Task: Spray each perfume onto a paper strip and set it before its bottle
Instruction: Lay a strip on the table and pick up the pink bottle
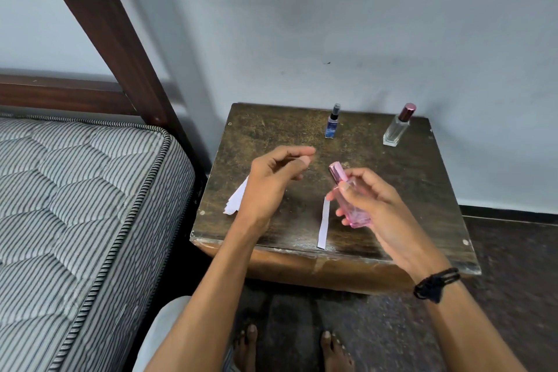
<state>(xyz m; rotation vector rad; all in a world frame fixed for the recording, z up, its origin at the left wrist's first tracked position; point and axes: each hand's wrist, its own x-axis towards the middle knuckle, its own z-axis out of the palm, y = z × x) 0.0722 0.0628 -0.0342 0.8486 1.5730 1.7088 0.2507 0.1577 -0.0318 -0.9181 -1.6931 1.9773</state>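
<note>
The right hand [371, 199] is clamped around a pink glass perfume bottle [350, 196], slim, square-sided and tilted, its shiny pink cap [336, 170] pointing toward the left hand [276, 178], whose fingers are loosely curled on nothing. A white paper strip [323, 223] lies on the desk [422, 178] between the hands, just below the bottle.
</note>
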